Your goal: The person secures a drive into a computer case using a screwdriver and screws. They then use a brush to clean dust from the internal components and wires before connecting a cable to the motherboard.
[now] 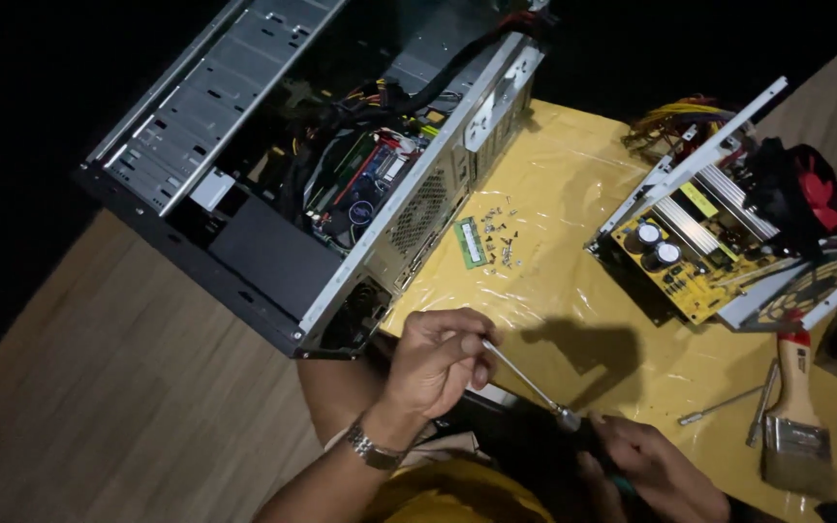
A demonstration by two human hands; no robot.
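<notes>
Head view: open computer case [302, 165] on its side, far-left of yellow table cover [573, 223]. Opened power supply [719, 242] with red fan to right of case. Paintbrush [794, 407] below power supply. Left hand [438, 358] just below case corner, fingers pinching tip end of screwdriver shaft [527, 380]. Right hand [656, 470] curled around handle end; grip partly hidden. Memory stick [471, 242] and loose screws [501, 232] beside case. Judged step: fitting or adjusting shaft in handle; next needs firm seating.
</notes>
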